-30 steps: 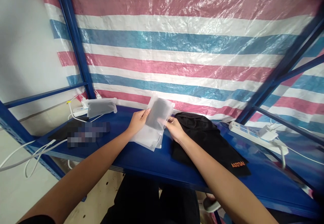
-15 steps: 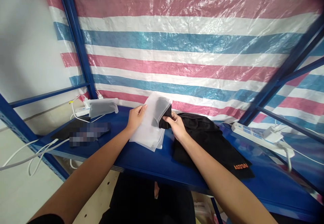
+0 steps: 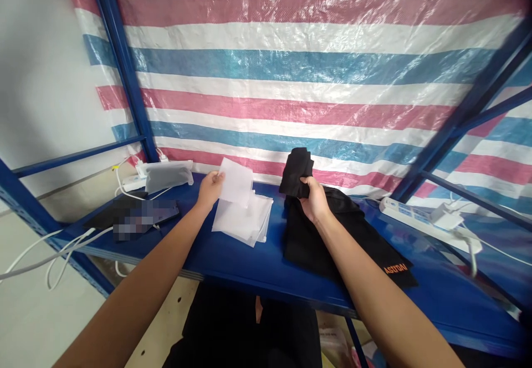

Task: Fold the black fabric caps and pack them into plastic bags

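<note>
My left hand (image 3: 210,189) pinches the left edge of a frosted plastic bag (image 3: 236,181), which looks flat. Under it, a stack of similar frosted zip bags (image 3: 239,225) lies on the blue shelf. Folded black cloth (image 3: 296,169) is gripped in my right hand (image 3: 315,199), thumb on top, held up near the striped sheet. Just below that hand a pile of black fabric (image 3: 353,240), with orange lettering at its near right corner, rests on the shelf.
A white power strip (image 3: 430,225) with plugs sits at the right. On the left are a filled frosted bag (image 3: 168,175), a phone (image 3: 168,211), a dark flat item (image 3: 110,213) and white cables (image 3: 68,251). Blue posts (image 3: 124,69) and a striped plastic sheet (image 3: 291,69) stand behind.
The black cloth has come out of the frosted bag's mouth and moved right and up in my right hand. My left hand has shifted slightly left with the bag, now flat.
</note>
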`<state>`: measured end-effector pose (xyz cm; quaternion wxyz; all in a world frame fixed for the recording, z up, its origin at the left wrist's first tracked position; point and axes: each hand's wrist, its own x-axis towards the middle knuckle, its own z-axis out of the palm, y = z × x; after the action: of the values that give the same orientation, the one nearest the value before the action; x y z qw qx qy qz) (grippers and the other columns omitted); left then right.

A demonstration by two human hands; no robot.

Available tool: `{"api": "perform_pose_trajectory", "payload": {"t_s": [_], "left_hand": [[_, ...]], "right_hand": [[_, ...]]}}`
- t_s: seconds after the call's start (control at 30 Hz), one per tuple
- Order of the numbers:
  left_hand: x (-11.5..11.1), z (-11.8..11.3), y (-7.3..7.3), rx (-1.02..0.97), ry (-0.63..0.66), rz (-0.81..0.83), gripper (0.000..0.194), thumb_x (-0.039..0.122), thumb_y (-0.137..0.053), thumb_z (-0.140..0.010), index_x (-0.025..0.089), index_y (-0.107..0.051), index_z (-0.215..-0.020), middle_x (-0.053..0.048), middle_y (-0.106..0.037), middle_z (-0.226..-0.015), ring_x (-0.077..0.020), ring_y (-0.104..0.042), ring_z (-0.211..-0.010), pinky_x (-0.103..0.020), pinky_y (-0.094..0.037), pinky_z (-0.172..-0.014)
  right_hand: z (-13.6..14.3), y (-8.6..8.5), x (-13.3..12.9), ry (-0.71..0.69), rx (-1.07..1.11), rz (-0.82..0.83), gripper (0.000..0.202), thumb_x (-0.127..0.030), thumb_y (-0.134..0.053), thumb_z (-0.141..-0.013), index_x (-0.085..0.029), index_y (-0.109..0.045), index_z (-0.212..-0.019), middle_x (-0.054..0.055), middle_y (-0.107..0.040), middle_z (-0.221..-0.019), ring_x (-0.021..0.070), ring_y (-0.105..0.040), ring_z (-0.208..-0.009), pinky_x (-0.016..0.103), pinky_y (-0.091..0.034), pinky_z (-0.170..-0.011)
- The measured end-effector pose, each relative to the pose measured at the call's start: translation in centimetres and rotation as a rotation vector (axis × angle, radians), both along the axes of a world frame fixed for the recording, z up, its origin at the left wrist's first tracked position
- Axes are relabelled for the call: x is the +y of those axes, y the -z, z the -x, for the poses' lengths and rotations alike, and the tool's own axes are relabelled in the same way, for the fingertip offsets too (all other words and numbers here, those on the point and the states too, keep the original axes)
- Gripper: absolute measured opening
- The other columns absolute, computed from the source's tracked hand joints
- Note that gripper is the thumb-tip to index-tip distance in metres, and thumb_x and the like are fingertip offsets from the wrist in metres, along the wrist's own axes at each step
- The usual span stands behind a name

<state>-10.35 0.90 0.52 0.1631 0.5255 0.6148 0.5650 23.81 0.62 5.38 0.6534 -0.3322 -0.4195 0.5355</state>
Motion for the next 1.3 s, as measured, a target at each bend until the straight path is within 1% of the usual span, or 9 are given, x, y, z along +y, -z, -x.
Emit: {"api": "perform_pose_trajectory", "payload": {"t_s": [0.1, 0.2, 0.3, 0.4, 0.53, 0.63, 0.8, 1.07, 1.3], "left_hand": [[-0.2, -0.6, 0.2, 0.043, 0.091, 0.096, 0.054, 0.037, -0.067, -0.094, 0.018, -0.063, -0.145, -0.007, -0.081, -0.1, -0.0247, -0.075, -0.084, -0.034, -0.056, -0.081], [-0.6, -0.5, -0.2, 0.289, 0.138, 0.237, 0.071, 0.03, -0.066, -0.09, 0.02, -0.056, -0.159, -0.01, -0.083, -0.109, -0.0312, -0.078, -0.099, -0.041, -0.056, -0.095], [-1.1, 0.0, -0.7, 0.466, 0.186, 0.293, 0.053, 0.035, -0.067, -0.088, 0.024, -0.075, -0.139, -0.013, -0.081, -0.127, -0.0374, -0.073, -0.12, -0.043, -0.053, -0.106], [-1.6, 0.4, -1.0, 0.499, 0.245, 0.314, 0.028, 0.046, -0.072, -0.086, 0.028, -0.086, -0.102, -0.01, -0.084, -0.113, -0.038, -0.075, -0.111, -0.043, -0.055, -0.102], [-2.1, 0.0, -0.9, 0.626, 0.243, 0.231, 0.043, 0.066, -0.069, -0.089, 0.026, -0.086, -0.086, -0.013, -0.078, -0.117, -0.0373, -0.07, -0.116, -0.048, -0.05, -0.112], [-2.5, -1.1, -0.8, 0.68, 0.304, 0.177, 0.056, 0.074, -0.068, -0.09, 0.026, -0.085, -0.113, -0.014, -0.067, -0.149, -0.0408, -0.057, -0.142, -0.054, -0.04, -0.125], [-2.9, -2.6, -0.3, 0.751, 0.516, 0.351, 0.095, 0.085, -0.066, -0.089, 0.027, -0.056, -0.163, -0.017, -0.037, -0.179, -0.0436, -0.029, -0.167, -0.06, -0.022, -0.134], [-2.1, -1.7, 1.1, 0.714, 0.446, 0.372, 0.095, 0.084, -0.064, -0.09, 0.026, -0.055, -0.165, -0.015, -0.018, -0.184, -0.0486, -0.006, -0.171, -0.066, -0.015, -0.134], [-2.5, -1.8, 0.9, 0.692, 0.59, 0.23, 0.075, 0.067, -0.068, -0.096, 0.024, -0.063, -0.158, -0.015, -0.038, -0.179, -0.0384, -0.022, -0.171, -0.057, -0.023, -0.137]], "right_hand": [[-0.1, 0.5, 0.5, -0.038, -0.022, 0.117, 0.019, -0.033, -0.074, -0.077, -0.022, -0.074, -0.093, 0.002, -0.078, -0.095, 0.021, -0.07, -0.087, 0.029, -0.06, -0.069], [0.2, 1.0, 0.5, -0.173, -0.13, 0.213, 0.021, -0.033, -0.07, -0.082, -0.021, -0.076, -0.098, 0.007, -0.081, -0.101, 0.0244, -0.074, -0.092, 0.037, -0.066, -0.076], [0.7, 1.4, 0.1, -0.251, -0.2, 0.261, 0.022, -0.033, -0.068, -0.087, -0.019, -0.077, -0.101, 0.01, -0.083, -0.105, 0.0256, -0.076, -0.094, 0.04, -0.069, -0.078], [1.0, 1.7, 0.0, -0.26, -0.217, 0.281, 0.022, -0.033, -0.067, -0.09, -0.02, -0.076, -0.106, 0.01, -0.083, -0.107, 0.0255, -0.078, -0.095, 0.042, -0.07, -0.08], [1.2, 2.2, 0.3, -0.255, -0.241, 0.293, 0.024, -0.033, -0.068, -0.091, -0.02, -0.075, -0.11, 0.01, -0.083, -0.107, 0.0254, -0.079, -0.094, 0.044, -0.07, -0.08], [1.4, 2.5, 0.2, -0.25, -0.282, 0.284, 0.024, -0.033, -0.07, -0.09, -0.02, -0.075, -0.109, 0.01, -0.083, -0.107, 0.025, -0.078, -0.095, 0.042, -0.07, -0.078], [2.0, 2.6, -0.2, -0.21, -0.288, 0.279, 0.023, -0.033, -0.072, -0.09, -0.021, -0.076, -0.109, 0.009, -0.083, -0.106, 0.0248, -0.078, -0.096, 0.038, -0.069, -0.074], [2.7, 2.6, -0.5, -0.161, -0.325, 0.299, 0.019, -0.031, -0.074, -0.09, -0.022, -0.075, -0.107, 0.007, -0.083, -0.103, 0.0231, -0.079, -0.09, 0.032, -0.067, -0.068], [3.0, 2.7, -0.8, -0.253, -0.237, 0.307, 0.022, -0.03, -0.072, -0.093, -0.02, -0.074, -0.112, 0.011, -0.084, -0.11, 0.0273, -0.08, -0.1, 0.043, -0.072, -0.075]]}}
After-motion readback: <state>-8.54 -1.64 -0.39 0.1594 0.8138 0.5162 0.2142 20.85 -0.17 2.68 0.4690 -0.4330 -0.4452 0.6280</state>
